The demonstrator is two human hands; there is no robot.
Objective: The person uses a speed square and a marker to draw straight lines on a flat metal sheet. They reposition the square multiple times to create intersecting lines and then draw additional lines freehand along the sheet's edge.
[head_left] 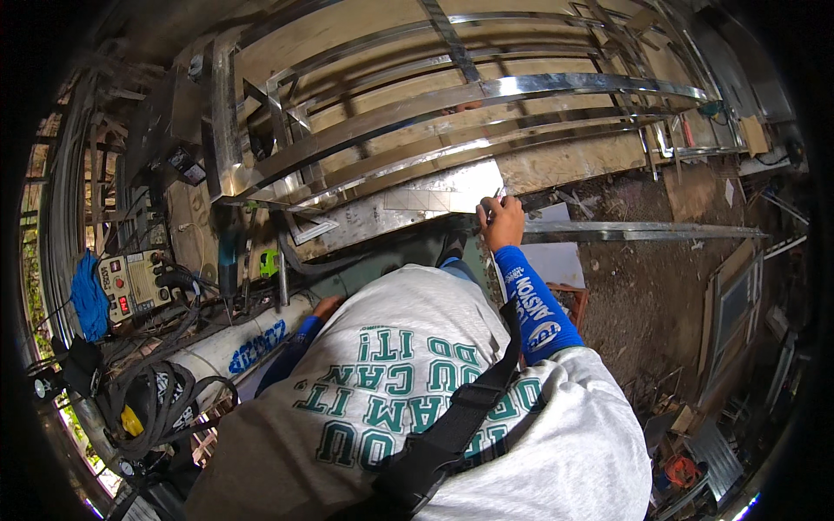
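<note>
Shirt, pale grey, crossed by a black strap; nearest item. Left hand, low beside a white cylinder with blue marking; fingers partly hidden, grip cannot be told. Right hand, blue sleeve, at the right end of a pale flat panel; fingers curled, with something slim apparently at their tips, too small to name; whether pinched cannot be told.

Panel: faint ruled lines, lying flat in front of a shiny metal frame. Judged thin, stiff and smooth, likely slippery under dry fingers, its rims perhaps sharp; weight uncertain. Best held by opposite edges, kept level, fingertips clear of corners.

Right of the hand: long metal tube. Left side: control box, blue cloth. Farthest: frame's rear rails, above the tan board.
</note>
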